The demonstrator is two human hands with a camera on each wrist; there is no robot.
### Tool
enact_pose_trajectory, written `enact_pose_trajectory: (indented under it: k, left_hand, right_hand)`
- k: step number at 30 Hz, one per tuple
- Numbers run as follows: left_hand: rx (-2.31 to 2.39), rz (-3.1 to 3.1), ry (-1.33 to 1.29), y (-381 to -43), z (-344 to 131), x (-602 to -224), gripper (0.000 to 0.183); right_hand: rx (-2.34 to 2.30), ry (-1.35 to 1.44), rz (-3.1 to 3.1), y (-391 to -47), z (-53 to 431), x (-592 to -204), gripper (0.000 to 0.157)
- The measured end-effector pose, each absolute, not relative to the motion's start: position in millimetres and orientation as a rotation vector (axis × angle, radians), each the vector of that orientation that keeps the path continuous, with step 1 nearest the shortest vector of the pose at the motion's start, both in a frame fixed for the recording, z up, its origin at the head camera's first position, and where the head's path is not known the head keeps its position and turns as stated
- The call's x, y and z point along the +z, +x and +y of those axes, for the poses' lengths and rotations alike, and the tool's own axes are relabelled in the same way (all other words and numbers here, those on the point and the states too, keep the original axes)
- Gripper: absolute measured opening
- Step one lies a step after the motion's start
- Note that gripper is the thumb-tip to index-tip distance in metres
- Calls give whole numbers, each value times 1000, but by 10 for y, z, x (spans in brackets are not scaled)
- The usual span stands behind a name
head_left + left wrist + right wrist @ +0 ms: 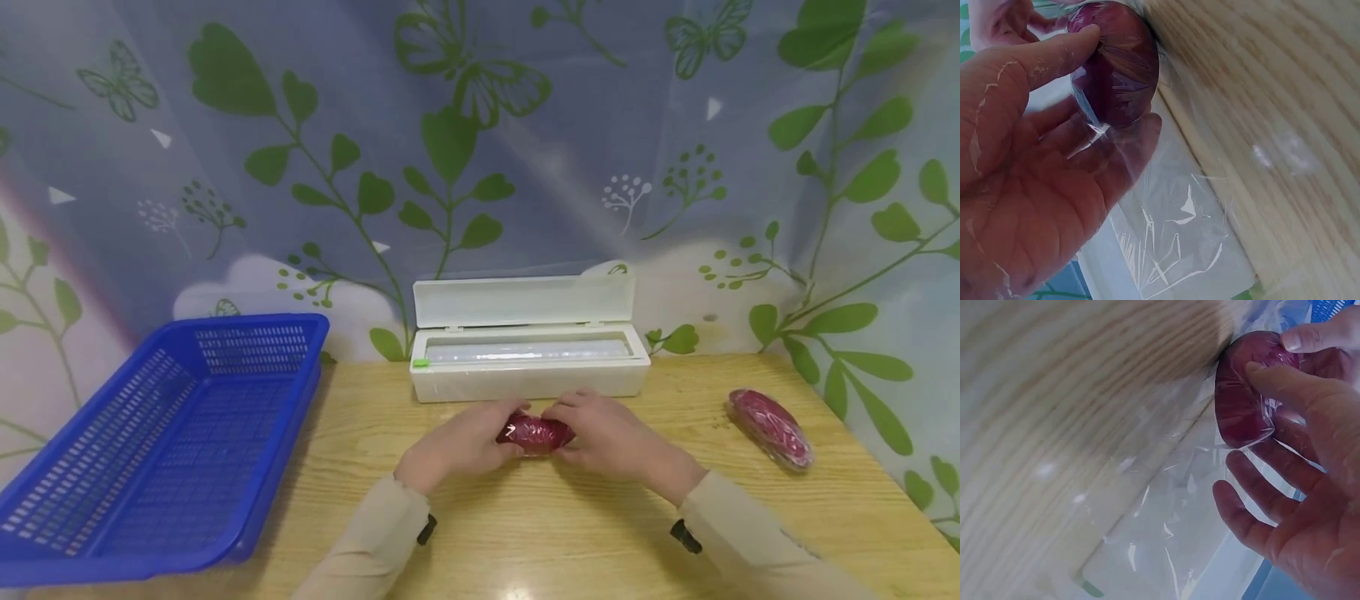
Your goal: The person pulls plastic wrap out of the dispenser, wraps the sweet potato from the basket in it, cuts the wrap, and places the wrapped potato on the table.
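Note:
In the head view a glossy red-purple oblong vegetable, perhaps a sweet potato, is at the table's middle. Clear cling film covers it and spreads loose beyond its ends in both wrist views. My left hand holds one end, thumb on the near side and fingers behind. At the other end my right hand grips it likewise, thumb pressed against the wrapped skin. Just behind both hands stands a white cling film dispenser, lid raised, with a film roll inside and a green slide cutter.
To the left is a blue plastic basket with mesh sides. A second red-purple vegetable, wrapped in film, lies at the right on the wooden table. Behind the table hangs a leaf-patterned cloth.

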State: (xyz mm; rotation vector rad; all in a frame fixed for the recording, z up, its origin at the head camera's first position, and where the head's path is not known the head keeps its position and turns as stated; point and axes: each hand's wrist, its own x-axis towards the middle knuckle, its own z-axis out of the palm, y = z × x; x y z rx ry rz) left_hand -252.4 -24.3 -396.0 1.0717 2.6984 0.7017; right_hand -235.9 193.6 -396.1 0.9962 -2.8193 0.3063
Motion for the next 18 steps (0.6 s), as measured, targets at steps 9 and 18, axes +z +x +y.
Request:
enact_pose_trajectory:
  k: [9, 18]
  left_hand:
    - [521, 2923, 1044, -2479, -263, -3924, 34]
    - [518, 3009, 1053, -2519, -265, -3937, 23]
  right_hand:
    - [346, 984, -2830, -2477, 1894, -3941, 30]
    - [311, 1010, -2785, -2548, 1912, -3966, 30]
